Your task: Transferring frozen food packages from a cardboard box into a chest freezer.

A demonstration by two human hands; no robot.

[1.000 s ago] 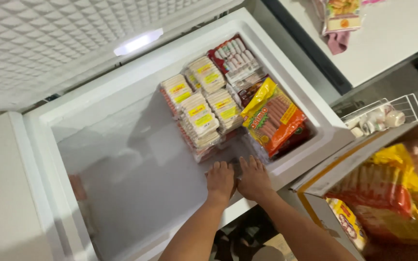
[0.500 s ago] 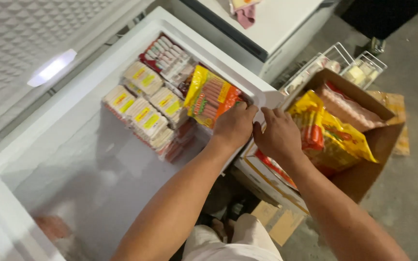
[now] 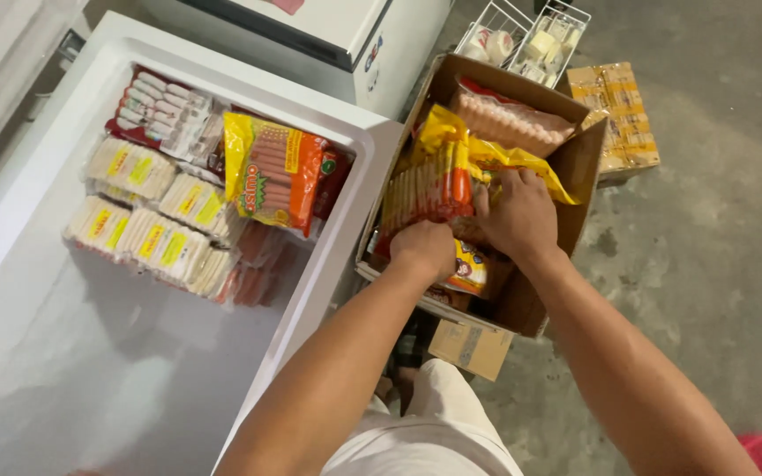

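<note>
Both your hands are down in the cardboard box at centre right of the frame: your left hand is clenched on the lower end of a yellow sausage pack, and your right hand grips the same pack from the right, fingers curled over its crinkled yellow edge. The pack stands tilted in the box, leaning toward the freezer. Behind it, at the box's far end, lies a clear pack of pale sausages. The freezer wall touches the box's left side and stands between the box and the stock inside: a yellow-and-red pack on top, flat yellow-labelled packs to its left. At upper centre, two wire baskets sit beyond the box; a taped carton lies on the concrete floor at upper right. A small carton lies under the box's near edge.
</note>
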